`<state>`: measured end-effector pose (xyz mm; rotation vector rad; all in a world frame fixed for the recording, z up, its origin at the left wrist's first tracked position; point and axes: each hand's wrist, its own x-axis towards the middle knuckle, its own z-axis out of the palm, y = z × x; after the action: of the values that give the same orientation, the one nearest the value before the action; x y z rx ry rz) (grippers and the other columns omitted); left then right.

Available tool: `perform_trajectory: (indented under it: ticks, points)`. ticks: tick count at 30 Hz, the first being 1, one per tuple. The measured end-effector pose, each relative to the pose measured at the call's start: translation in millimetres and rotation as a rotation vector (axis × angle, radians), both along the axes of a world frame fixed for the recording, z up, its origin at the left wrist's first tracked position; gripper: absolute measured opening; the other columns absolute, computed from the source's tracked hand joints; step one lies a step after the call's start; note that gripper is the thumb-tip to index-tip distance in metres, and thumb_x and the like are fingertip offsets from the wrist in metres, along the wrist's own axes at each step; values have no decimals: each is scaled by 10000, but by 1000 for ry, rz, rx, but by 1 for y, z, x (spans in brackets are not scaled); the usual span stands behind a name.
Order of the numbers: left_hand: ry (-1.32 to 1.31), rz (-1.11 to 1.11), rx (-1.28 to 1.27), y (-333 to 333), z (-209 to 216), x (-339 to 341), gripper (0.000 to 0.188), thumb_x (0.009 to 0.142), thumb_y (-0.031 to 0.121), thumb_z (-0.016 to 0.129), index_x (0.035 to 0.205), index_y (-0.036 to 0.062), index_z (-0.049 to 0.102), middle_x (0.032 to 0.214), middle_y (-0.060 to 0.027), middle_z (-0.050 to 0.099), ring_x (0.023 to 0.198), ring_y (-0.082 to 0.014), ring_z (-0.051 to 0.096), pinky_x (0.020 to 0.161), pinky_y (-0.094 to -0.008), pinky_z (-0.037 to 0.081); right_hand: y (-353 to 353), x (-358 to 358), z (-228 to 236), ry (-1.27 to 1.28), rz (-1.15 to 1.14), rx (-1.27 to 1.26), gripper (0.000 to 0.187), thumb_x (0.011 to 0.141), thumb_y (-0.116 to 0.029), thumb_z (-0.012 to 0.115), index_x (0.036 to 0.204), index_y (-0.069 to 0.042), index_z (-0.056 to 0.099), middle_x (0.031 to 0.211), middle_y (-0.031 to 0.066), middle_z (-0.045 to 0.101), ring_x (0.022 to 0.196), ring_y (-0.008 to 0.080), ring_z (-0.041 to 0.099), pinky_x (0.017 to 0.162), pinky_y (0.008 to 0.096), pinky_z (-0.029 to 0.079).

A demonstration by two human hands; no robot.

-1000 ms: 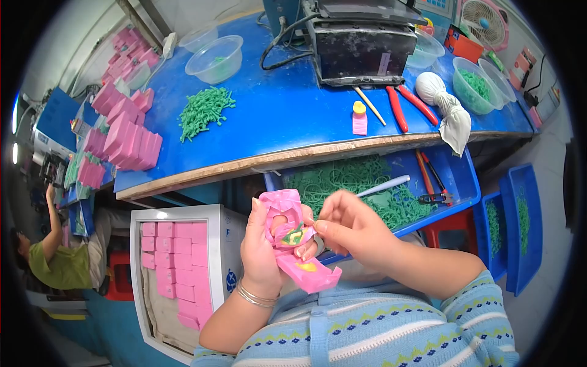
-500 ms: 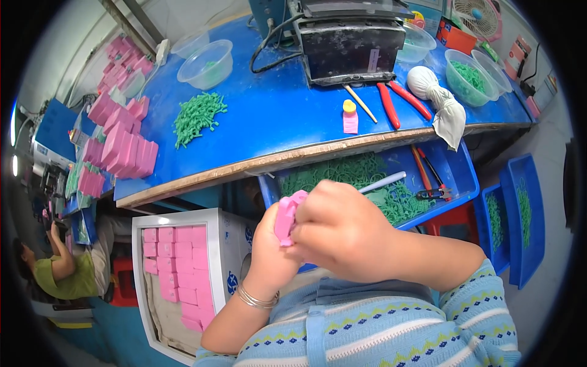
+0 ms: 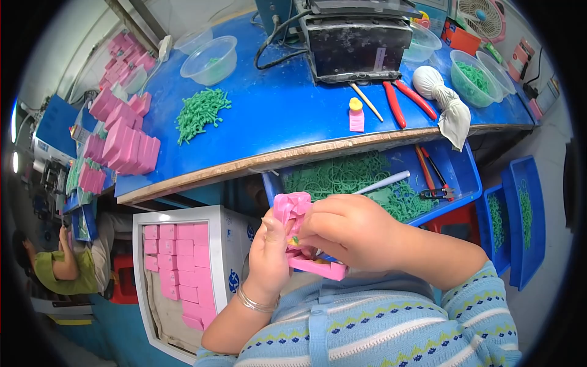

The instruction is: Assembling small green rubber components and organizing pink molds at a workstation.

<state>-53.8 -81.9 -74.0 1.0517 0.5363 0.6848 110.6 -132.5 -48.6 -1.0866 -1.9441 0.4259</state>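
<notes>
My left hand [image 3: 269, 257] grips a pink rubber mould [image 3: 291, 208] in front of my body, its thumb along the side. The mould is spread apart, with its lower half [image 3: 318, 267] folded out below my right hand. My right hand [image 3: 348, 232] is closed, with its fingertips at the opening between the halves. A small yellow-green spot shows inside the mould beside those fingertips. What the right fingers pinch is hidden.
A blue tray [image 3: 468, 177] holds green strands, a pale stick [image 3: 385, 181] and pliers [image 3: 435, 193]. On the blue table [image 3: 257, 128] are a green pile [image 3: 202, 113], red-handled pliers [image 3: 394, 105] and a black machine [image 3: 358, 49]. Pink blocks [image 3: 195, 257] fill a white box. A co-worker [image 3: 67, 263] sits left.
The pink mould, closed between both hands before, is now opened out, with one half folded downward. My right hand has shifted slightly right and down.
</notes>
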Motion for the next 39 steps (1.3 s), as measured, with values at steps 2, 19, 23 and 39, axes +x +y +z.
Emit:
perform_trajectory:
  ticks: [2, 19, 23, 39]
  points:
    - [-7, -2, 10, -1, 3, 0, 553, 948, 508, 291, 1188, 31, 435, 876, -57, 563, 663, -96, 521, 581, -236, 454, -2, -1, -1, 11, -9, 2, 137, 726, -81, 605, 830, -20, 540, 760, 121, 563, 688, 323, 563, 580, 403, 457]
    - [-63, 30, -33, -8, 6, 7, 589, 947, 530, 249, 1143, 16, 459, 924, -85, 549, 751, -150, 566, 651, -276, 490, -16, 0, -6, 238, -114, -102, 142, 784, -119, 640, 842, -33, 542, 748, 109, 551, 738, 305, 563, 621, 383, 454]
    - [116, 74, 224, -9, 5, 4, 687, 900, 598, 307, 1213, -5, 410, 1030, -106, 543, 874, -159, 559, 739, -288, 480, -19, 4, -5, 199, -191, -16, 144, 751, -111, 638, 835, -38, 546, 730, 94, 538, 702, 296, 558, 591, 377, 452]
    - [294, 479, 1177, 95, 10, 68, 469, 790, 56, 665, 1163, -3, 387, 1284, -168, 407, 1137, -258, 463, 982, -374, 359, -36, 48, 5, 1361, -53, -454, 319, 955, -107, 430, 1235, 44, 452, 1062, 161, 590, 899, 197, 624, 789, 290, 504]
